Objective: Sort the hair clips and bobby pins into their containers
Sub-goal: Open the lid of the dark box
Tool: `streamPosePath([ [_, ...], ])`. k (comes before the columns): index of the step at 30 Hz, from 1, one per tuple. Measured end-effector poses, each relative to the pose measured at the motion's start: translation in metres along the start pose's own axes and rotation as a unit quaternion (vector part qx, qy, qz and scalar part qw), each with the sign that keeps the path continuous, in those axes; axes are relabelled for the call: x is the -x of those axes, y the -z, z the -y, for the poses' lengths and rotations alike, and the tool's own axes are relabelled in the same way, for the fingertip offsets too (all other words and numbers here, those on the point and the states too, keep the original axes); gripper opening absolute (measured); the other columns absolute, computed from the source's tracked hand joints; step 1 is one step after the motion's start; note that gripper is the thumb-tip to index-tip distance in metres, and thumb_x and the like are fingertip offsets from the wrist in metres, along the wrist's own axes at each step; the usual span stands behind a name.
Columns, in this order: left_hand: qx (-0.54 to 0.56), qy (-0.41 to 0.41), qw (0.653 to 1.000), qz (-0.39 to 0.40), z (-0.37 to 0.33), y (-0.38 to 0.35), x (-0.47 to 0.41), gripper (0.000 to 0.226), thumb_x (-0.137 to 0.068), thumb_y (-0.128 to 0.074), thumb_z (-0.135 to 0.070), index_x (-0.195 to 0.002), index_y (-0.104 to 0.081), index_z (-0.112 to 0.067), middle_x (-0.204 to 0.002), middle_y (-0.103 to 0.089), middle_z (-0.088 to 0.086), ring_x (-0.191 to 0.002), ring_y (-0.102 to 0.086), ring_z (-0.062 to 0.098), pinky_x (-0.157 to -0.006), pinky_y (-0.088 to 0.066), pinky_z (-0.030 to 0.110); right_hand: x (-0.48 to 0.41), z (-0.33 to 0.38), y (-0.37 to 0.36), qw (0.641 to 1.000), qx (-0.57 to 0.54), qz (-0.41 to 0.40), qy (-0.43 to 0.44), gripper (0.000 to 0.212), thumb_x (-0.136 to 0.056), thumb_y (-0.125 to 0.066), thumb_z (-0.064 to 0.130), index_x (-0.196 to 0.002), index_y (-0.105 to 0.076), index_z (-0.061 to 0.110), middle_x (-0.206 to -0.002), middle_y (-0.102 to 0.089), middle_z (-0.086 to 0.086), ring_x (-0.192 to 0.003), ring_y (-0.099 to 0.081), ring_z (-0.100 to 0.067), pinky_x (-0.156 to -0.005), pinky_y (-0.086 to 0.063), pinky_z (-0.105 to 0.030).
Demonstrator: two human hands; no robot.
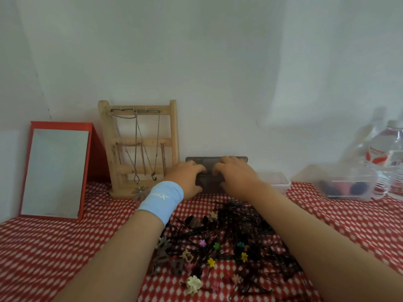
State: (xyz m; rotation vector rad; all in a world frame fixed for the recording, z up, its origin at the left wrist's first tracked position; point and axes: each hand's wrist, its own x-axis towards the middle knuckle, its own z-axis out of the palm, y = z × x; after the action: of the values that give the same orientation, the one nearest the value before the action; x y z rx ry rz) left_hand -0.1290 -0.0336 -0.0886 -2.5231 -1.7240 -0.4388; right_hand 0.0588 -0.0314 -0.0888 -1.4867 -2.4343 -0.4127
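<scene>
A heap of black bobby pins (237, 234) mixed with small coloured flower clips (211, 262) and brown claw clips (161, 256) lies on the red checked cloth in front of me. Behind it, against the wall, stands a dark smoky plastic box (210, 182) with its lid raised. My left hand (187, 178), with a light blue wristband, grips the box's left side. My right hand (234, 173) grips its right side, fingers curled over the top edge. What is inside the box is hidden.
A clear lidded container (275, 182) sits right of the dark box. A second clear box (346, 188) holds dark and red items, with water bottles (388, 158) at the far right. A wooden necklace stand (139, 147) and red-framed mirror (55, 171) stand at the left.
</scene>
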Motion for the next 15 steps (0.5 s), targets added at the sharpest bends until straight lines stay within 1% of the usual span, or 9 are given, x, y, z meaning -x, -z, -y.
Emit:
streamPosePath([
  [2,-0.020,0.001,1.000,-0.019,-0.001,-0.005,-0.007,0.040,-0.091,-0.061,-0.034,-0.130,-0.056,-0.029,-0.125,-0.052,0.002,-0.117,-0.049,0.024,-0.097,-0.046,0.042,-0.002,0.000,-0.004,1.000,-0.010,-0.015,-0.005,0.032,-0.093,-0.059,0.014,-0.124,-0.057,0.019,-0.122,-0.056,-0.003,-0.118,-0.049,-0.023,-0.096,-0.042,-0.035],
  [4,0.001,0.008,0.999,-0.037,-0.003,-0.007,-0.010,0.031,-0.098,-0.051,-0.037,-0.127,-0.061,-0.028,-0.124,-0.054,0.002,-0.114,-0.052,0.023,-0.094,-0.047,0.041,-0.003,-0.004,-0.006,1.000,-0.005,-0.013,-0.008,0.029,-0.095,-0.056,0.009,-0.123,-0.058,0.016,-0.122,-0.058,-0.004,-0.119,-0.049,-0.024,-0.095,-0.045,-0.036],
  [6,0.004,0.016,0.999,-0.032,-0.006,-0.007,-0.013,0.031,-0.101,-0.045,-0.039,-0.121,-0.066,-0.028,-0.124,-0.056,0.000,-0.112,-0.054,0.023,-0.092,-0.047,0.041,-0.003,-0.009,-0.007,1.000,0.012,-0.004,-0.001,0.035,-0.093,-0.056,0.002,-0.124,-0.062,0.016,-0.124,-0.058,-0.004,-0.122,-0.047,-0.024,-0.092,-0.048,-0.036],
  [8,-0.004,0.026,0.999,-0.029,-0.008,-0.008,-0.014,0.032,-0.100,-0.046,-0.043,-0.114,-0.070,-0.027,-0.123,-0.055,0.000,-0.112,-0.054,0.023,-0.088,-0.046,0.037,-0.004,-0.012,-0.005,1.000,0.021,-0.013,0.005,0.039,-0.090,-0.055,-0.005,-0.122,-0.064,0.015,-0.124,-0.057,-0.003,-0.121,-0.047,-0.023,-0.084,-0.048,-0.033],
  [10,-0.002,0.050,0.998,-0.025,-0.010,-0.010,-0.014,0.036,-0.099,-0.046,-0.048,-0.103,-0.074,-0.025,-0.123,-0.055,0.004,-0.112,-0.054,0.024,-0.084,-0.044,0.034,-0.007,-0.013,-0.001,0.999,0.027,-0.023,0.009,0.036,-0.089,-0.054,-0.008,-0.115,-0.065,0.015,-0.117,-0.060,-0.004,-0.113,-0.053,-0.024,-0.077,-0.046,-0.031],
  [12,0.007,0.077,0.997,-0.018,-0.011,-0.012,-0.014,0.039,-0.097,-0.048,-0.050,-0.092,-0.074,-0.022,-0.125,-0.054,0.008,-0.113,-0.053,0.026,-0.088,-0.045,0.037,-0.009,-0.013,0.000,1.000,0.020,-0.014,0.006,0.034,-0.089,-0.053,-0.008,-0.114,-0.064,0.014,-0.114,-0.061,-0.006,-0.107,-0.059,-0.026,-0.081,-0.051,-0.036],
  [14,0.017,0.094,0.995,-0.020,-0.013,-0.013,-0.014,0.039,-0.096,-0.051,-0.047,-0.082,-0.073,-0.018,-0.126,-0.053,0.007,-0.113,-0.053,0.026,-0.092,-0.046,0.039,-0.008,-0.016,-0.006,1.000,-0.007,-0.010,-0.013,0.038,-0.090,-0.053,-0.006,-0.121,-0.064,0.014,-0.119,-0.060,-0.007,-0.109,-0.060,-0.028,-0.086,-0.052,-0.039],
  [15,0.018,0.097,0.995,-0.022,-0.013,-0.014,-0.015,0.038,-0.095,-0.053,-0.045,-0.081,-0.074,-0.016,-0.127,-0.053,0.006,-0.112,-0.054,0.024,-0.093,-0.047,0.039,-0.006,-0.019,-0.009,0.999,-0.031,-0.014,-0.029,0.041,-0.090,-0.056,-0.005,-0.125,-0.063,0.015,-0.123,-0.058,-0.007,-0.112,-0.059,-0.029,-0.089,-0.052,-0.040],
])
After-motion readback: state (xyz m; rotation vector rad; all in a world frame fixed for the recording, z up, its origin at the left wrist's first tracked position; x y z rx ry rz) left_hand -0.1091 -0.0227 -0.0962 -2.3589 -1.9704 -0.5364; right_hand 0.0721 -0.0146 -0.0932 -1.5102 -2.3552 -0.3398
